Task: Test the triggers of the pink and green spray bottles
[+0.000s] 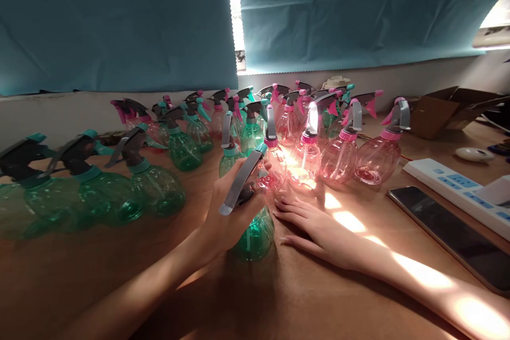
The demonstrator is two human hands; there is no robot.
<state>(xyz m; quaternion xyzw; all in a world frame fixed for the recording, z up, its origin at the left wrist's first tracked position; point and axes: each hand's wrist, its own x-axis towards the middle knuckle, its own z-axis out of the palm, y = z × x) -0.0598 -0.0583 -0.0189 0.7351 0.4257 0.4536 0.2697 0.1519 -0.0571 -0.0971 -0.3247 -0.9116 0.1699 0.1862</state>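
Note:
My left hand [231,212] is wrapped round the neck of a green spray bottle [255,236] with a grey trigger head and a teal nozzle. This bottle's base is at the tabletop in front of me. Flat on the table to its right lies my right hand [311,226], fingers stretched out and holding nothing. Just beyond my fingertips stand a pink spray bottle [305,164] in bright sunlight and several more pink ones in a row. Another green spray bottle [229,156] is partly hidden behind my left hand.
Several green spray bottles [157,191] line the left side, with mixed pink and green ones at the back. On the right are a phone [450,234], a white power strip [458,186], a white mouse [474,154] and an open cardboard box [434,111]. Blue curtains [119,21] hang behind.

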